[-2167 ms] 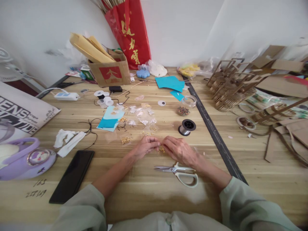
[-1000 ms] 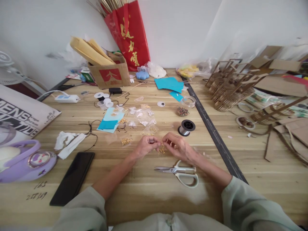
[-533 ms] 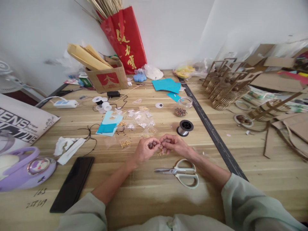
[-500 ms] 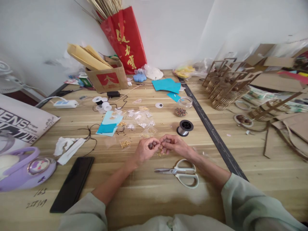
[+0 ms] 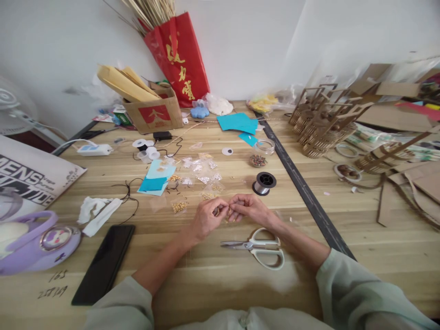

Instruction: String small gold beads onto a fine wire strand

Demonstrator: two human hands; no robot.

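At the middle of the wooden surface (image 5: 213,275), the left hand (image 5: 205,216) and right hand (image 5: 252,209) are brought together, fingertips meeting over a small gold trinket (image 5: 228,212). The trinket is pinched between both sets of fingertips, just above the boards; whether it is a ring, a bead or a clasp cannot be told at this size. Both grips are closed on it — the left curled tight, the right with fingers folded over the top.

The trinket is judged to be very light, hard and slippery, and easily dropped or lost among the clutter. It is best taken by its edge between thumb and forefinger tips, with light pressure only, since thin metal may bend.

Just near of the hands, scissors (image 5: 256,246) are laid flat, blades pointing left. Farther off to the right a wire spool (image 5: 264,183) is stood, and beyond it a bead jar (image 5: 258,160). Small clear packets (image 5: 201,166) of findings are scattered on the far side of the hands, and a dark phone (image 5: 104,262) is laid at the near left.
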